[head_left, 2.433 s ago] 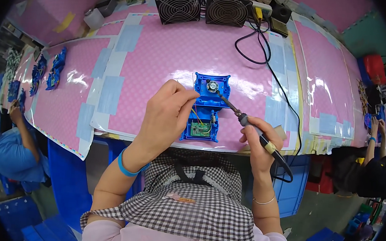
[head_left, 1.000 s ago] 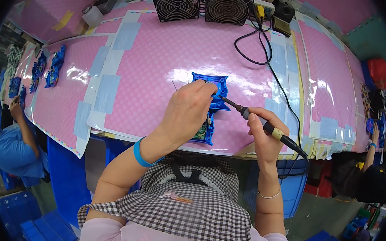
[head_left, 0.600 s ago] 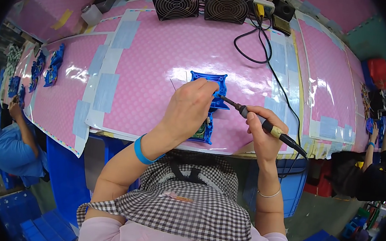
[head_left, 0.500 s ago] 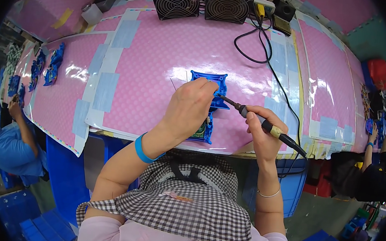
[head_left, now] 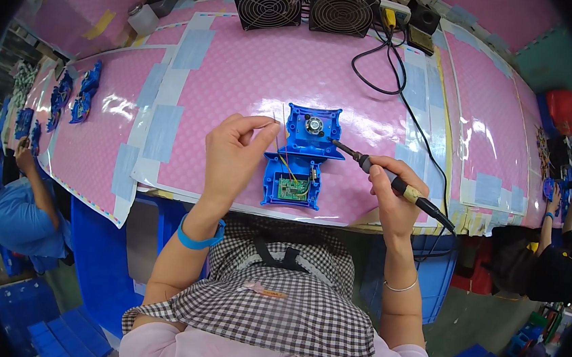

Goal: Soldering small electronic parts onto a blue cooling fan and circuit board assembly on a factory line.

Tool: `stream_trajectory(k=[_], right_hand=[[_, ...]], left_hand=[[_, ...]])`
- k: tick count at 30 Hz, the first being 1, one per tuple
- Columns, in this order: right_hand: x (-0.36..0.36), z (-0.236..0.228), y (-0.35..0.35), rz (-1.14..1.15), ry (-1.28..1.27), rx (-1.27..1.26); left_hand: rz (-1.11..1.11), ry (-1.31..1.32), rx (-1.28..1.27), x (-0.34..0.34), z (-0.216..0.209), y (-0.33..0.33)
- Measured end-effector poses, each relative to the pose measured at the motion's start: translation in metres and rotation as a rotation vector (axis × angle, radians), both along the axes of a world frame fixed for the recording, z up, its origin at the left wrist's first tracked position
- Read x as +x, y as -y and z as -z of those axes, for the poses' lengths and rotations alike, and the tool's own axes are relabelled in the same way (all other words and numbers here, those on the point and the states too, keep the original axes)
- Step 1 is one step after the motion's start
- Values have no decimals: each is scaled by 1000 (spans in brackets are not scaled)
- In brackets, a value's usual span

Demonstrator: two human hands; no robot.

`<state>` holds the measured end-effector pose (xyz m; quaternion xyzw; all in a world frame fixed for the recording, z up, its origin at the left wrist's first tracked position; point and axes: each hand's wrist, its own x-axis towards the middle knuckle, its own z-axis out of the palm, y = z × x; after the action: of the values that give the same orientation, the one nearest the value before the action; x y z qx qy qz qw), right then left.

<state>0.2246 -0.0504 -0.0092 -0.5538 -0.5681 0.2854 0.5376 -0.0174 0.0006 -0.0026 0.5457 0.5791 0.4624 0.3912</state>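
Note:
An opened blue plastic housing lies in two halves in front of me. Its far half (head_left: 293,140) carries a small round speaker (head_left: 314,126); its near half (head_left: 268,192) holds a green circuit board (head_left: 293,190) with thin wires (head_left: 286,164) rising from it. My left hand (head_left: 234,150), left of the far half, pinches a thin wire (head_left: 275,117) between thumb and fingertips. In my right hand (head_left: 395,188) is a soldering iron (head_left: 376,173), held like a pen, its tip by the far half's right edge. Whether the tip touches the plastic I cannot tell.
Two black fans (head_left: 267,3) stand at the table's back edge beside a soldering iron stand (head_left: 420,39). A black cable (head_left: 421,126) runs down the right side. More blue housings (head_left: 83,96) lie at the left. People work at both sides, one in a blue shirt (head_left: 27,217).
My left hand has drawn back left from over the far half, uncovering the speaker and the circuit board. The soldering iron has barely moved and stays in my right hand.

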Motion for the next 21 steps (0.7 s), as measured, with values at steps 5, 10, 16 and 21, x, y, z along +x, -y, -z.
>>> stream_trajectory(k=[5, 10, 16, 21], right_hand=[[1, -4, 4, 67, -68, -58], [3, 1, 3, 14, -6, -13], [1, 1, 3, 0, -33, 2], [2, 0, 3, -12, -29, 0]], left_hand=[[108, -86, 14, 21, -18, 4], [197, 91, 50, 37, -3, -6], [300, -408, 227, 42, -1, -6], [318, -510, 268, 45, 2, -8]])
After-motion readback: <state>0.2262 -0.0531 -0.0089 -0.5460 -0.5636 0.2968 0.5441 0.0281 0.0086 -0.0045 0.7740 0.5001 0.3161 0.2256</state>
